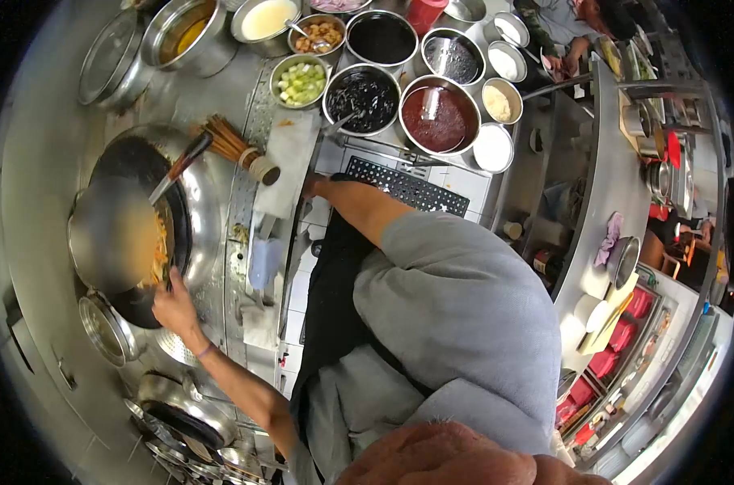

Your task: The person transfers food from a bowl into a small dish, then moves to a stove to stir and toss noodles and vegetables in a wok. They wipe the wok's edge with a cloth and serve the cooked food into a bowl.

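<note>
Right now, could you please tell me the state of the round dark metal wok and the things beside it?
Wok: uncovered, holding food, partly blurred.
Wood-handled metal utensil: leaning into the wok.
Tied bamboo brush: lying on its side.
Steel bowl of red sauce: uncovered, nearly full.
Steel bowl of chopped green vegetables: uncovered.
Steel bowl of black contents: uncovered, utensil inside.

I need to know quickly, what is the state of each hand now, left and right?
Left hand: fingers closed together at the food; what they hold cannot be told.
Right hand: beside the black apron; open or closed cannot be told.
</note>
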